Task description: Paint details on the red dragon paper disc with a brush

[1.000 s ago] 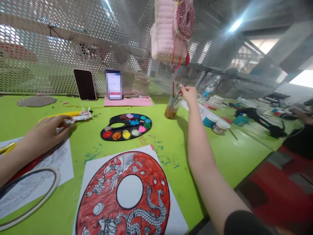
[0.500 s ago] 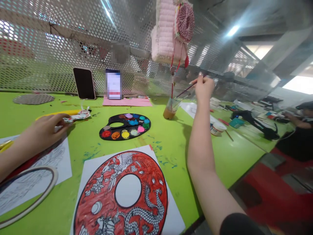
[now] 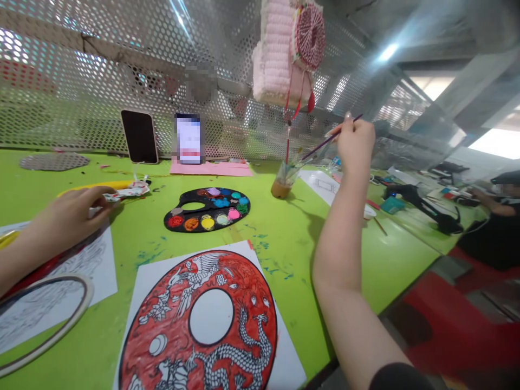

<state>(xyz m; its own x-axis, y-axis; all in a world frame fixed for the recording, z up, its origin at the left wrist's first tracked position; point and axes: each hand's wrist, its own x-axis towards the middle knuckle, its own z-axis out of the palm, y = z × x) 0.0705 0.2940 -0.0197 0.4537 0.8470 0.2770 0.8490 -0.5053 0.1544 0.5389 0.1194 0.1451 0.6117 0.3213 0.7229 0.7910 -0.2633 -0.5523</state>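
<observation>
Two hands over the counter (image 3: pixel 385 271), right hand (image 3: pixel 355 143) raised, fingers (image 3: pixel 345 130) pinching one thin purple paintbrush (image 3: pixel 320 147), left hand (image 3: pixel 69 216) with fingers (image 3: pixel 97 197) curled around one crumpled tube (image 3: pixel 128 191), one black palette (image 3: pixel 173 223) between, one cloudy brush cup (image 3: pixel 281 187) near the right hand

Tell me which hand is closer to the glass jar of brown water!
Right. Your right hand, holding a thin purple paintbrush, is up and to the right of the clear glass jar of brownish water, not touching it. Your left hand is much farther away, to the jar's left.
</observation>
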